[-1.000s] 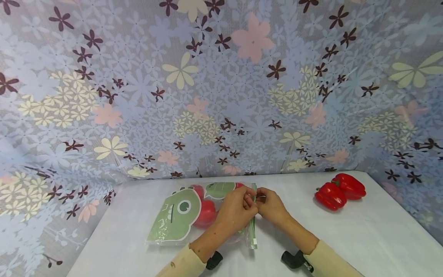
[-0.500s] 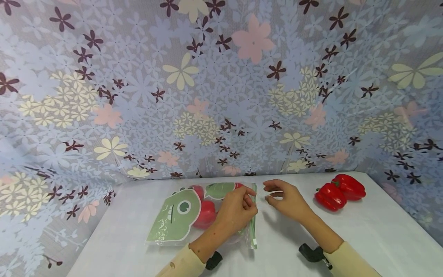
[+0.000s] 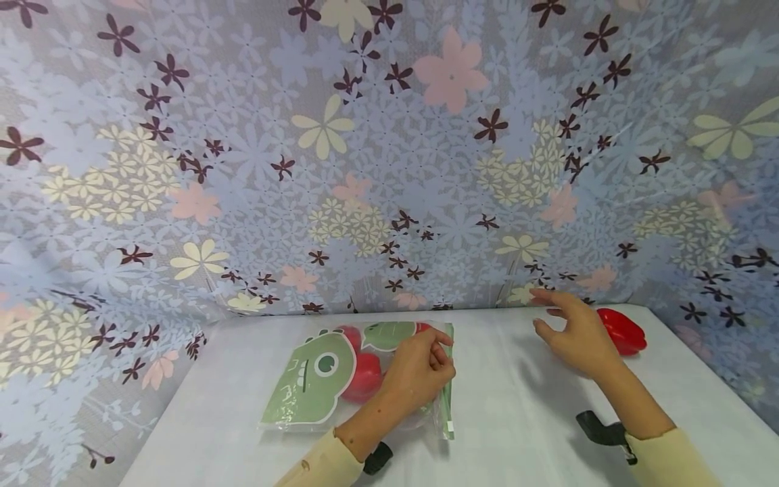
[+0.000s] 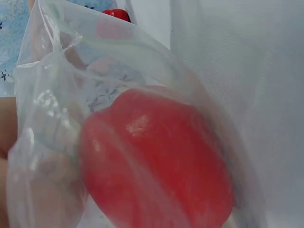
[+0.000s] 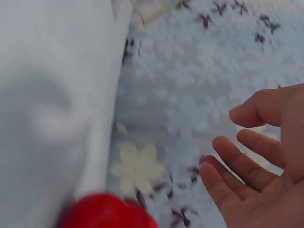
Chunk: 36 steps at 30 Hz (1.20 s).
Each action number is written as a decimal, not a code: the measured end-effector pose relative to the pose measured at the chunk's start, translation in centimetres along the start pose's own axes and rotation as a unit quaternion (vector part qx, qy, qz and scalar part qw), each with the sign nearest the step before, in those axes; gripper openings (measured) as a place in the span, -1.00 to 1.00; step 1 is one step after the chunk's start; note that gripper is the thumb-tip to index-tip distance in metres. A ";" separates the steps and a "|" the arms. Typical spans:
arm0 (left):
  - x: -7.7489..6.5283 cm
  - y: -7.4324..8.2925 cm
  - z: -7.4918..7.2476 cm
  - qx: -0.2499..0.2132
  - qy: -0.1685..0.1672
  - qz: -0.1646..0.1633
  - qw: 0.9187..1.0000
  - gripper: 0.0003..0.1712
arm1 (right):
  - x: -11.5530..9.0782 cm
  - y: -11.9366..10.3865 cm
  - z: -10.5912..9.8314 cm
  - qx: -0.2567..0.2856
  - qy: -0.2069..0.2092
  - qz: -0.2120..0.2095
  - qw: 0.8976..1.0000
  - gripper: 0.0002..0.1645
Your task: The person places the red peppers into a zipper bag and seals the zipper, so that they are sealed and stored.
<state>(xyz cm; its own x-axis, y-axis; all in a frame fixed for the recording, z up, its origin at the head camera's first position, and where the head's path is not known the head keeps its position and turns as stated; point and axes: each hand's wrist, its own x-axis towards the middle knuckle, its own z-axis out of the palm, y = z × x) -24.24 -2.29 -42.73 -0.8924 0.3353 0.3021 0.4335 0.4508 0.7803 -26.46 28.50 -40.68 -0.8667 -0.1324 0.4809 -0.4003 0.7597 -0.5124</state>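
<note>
A clear zip bag [image 3: 304, 399] with a green cartoon print lies on the left half of the table, with red bell peppers [image 3: 365, 377] inside. My left hand [image 3: 416, 368] pinches the bag near its green zip edge on the right side. The left wrist view shows a bagged bell pepper [image 4: 156, 156] close up through the plastic. My right hand [image 3: 578, 335] hangs over the table with its fingers spread and nothing in it. Behind it lies a loose red bell pepper [image 3: 623, 331]; the second loose one is hidden by the hand. Red pepper [image 5: 107, 213] shows blurred in the right wrist view.
A white cloth covers the table [image 3: 487, 419]. Floral fabric [image 3: 389, 169] hangs behind it and at both sides. Black wrist mounts [image 3: 599, 429] stick out under the sleeves.
My right hand has let go of the bag's zip edge and moved right to the loose bell peppers, its fingers opening. My left hand has stayed on the bag.
</note>
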 end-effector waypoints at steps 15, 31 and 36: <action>0.1 0.1 0.0 0.014 -0.001 0.006 1.000 -0.67 | -0.1 5.9 -4.4 -0.107 0.014 -0.019 0.994 -0.18; 0.0 -0.1 -0.1 0.025 -0.003 0.004 1.000 -0.67 | -1.6 11.7 -4.9 -0.134 -0.015 0.045 0.990 -0.08; 0.0 -0.2 0.1 0.029 -0.006 0.008 1.000 -0.68 | -2.3 12.9 -4.5 -0.134 -0.043 0.076 0.987 -0.05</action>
<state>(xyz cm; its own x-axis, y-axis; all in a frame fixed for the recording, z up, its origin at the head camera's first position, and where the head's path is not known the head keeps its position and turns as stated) -24.31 -2.32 -42.90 -0.8837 0.3523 0.3082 0.4550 0.4922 0.7421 -28.29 41.44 -45.19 -0.9373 -0.0481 0.3453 -0.1802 0.9147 -0.3617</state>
